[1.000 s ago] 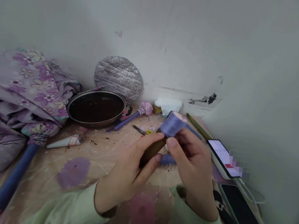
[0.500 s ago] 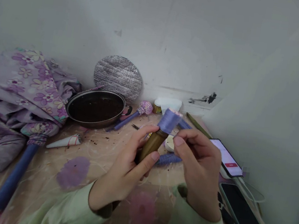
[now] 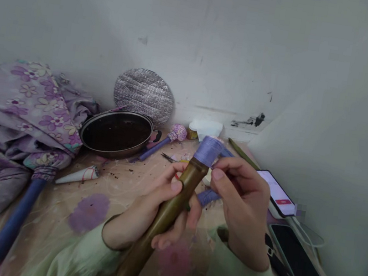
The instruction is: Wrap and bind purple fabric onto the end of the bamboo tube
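left hand: the left hand [image 3: 157,201] was closed around the lower middle of the rod, fingers wrapped on its far side and thumb pressed on top. grip: closed, gripping the rod.

right hand: the right hand [image 3: 243,207] was raised just beside the top of the rod, with its fingers curled toward the thumb. grip: pinched, but whether it held a fine thread could not be determined.

rod: the olive-brown rod [image 3: 161,217] was held tilted in the air above the work surface, its lower end running out of view at the bottom of the frame.

winding: the purple thread winding [image 3: 208,151] covered the upper end of the rod.

work surface: a floral plastic sheet [image 3: 55,215] covered the surface below the hands.

near the hands: a purple wrapped piece [image 3: 207,198] lay under the right hand, and small scissors [image 3: 169,158] lay beyond the rod.

left of the hands: a dark round pan [image 3: 115,134] stood beside a floral cloth [image 3: 26,105], with a white paper cone [image 3: 78,175] in front.

right of the hands: a lit phone [image 3: 277,193] lay just above a black phone [image 3: 302,271].
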Action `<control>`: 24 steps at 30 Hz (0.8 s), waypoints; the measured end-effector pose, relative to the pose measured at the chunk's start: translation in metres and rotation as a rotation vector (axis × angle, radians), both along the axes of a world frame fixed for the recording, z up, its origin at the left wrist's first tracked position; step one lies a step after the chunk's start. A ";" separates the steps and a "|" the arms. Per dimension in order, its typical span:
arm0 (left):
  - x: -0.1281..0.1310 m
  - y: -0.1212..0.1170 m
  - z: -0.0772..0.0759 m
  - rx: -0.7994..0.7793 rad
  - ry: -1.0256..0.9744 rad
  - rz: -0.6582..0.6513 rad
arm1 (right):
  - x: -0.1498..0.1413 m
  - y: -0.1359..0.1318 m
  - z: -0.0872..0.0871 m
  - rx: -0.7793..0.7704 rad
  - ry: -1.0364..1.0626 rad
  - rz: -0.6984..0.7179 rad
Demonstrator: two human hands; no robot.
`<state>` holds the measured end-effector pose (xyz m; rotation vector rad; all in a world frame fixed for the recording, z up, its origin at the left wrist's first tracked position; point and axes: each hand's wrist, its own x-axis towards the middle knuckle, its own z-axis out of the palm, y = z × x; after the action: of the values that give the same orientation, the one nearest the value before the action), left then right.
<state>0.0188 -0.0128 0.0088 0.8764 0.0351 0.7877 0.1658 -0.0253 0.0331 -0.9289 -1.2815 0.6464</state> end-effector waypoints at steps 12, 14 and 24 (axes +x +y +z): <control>-0.007 0.003 0.008 -0.077 -0.038 -0.114 | -0.001 -0.001 0.000 -0.002 0.024 0.080; -0.007 0.005 0.010 -0.137 -0.012 -0.087 | 0.000 -0.001 0.000 -0.009 0.039 0.103; -0.010 0.007 0.010 -0.139 0.161 -0.066 | 0.002 -0.003 0.001 -0.001 0.029 0.108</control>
<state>0.0089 -0.0063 0.0186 0.8026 0.1998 0.6442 0.1678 -0.0287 0.0346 -0.8529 -1.3124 0.7423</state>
